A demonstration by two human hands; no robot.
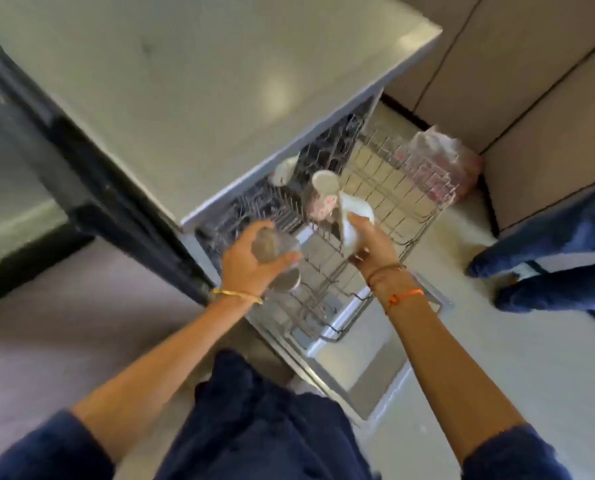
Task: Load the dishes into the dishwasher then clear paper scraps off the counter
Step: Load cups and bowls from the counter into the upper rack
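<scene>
Loading phase, mid-way by my read — I'm standing over the open dishwasher [324,216] with its lower rack [386,188] pulled out. My left hand [251,261] is curling round a clear glass tumbler [275,245], holding it over the near-left part of the rack; a second metal-looking cup [285,282] is showing just below that hand, and I can't tell if it's stacked in my grip or sitting in the rack. My right hand [372,244] is gripping a white plate or shallow bowl [353,216] on edge, tilted, near the tines in the middle of the rack. A pale mug with pink print [320,195] is sitting just beside it, mouth tipped up and away — blur is making it unclear whether it's seated or in my hand. Another white dish [284,171] is already sitting further in, under the counter [220,81] edge. So: some pieces in, at least two in hand not yet placed. Far half of the rack is looking unfilled. No paper scraps are visible on the stretch of counter in view, so that part I'm judging not started. A plastic bag [441,157] is lying on the floor beyond the rack.
</scene>
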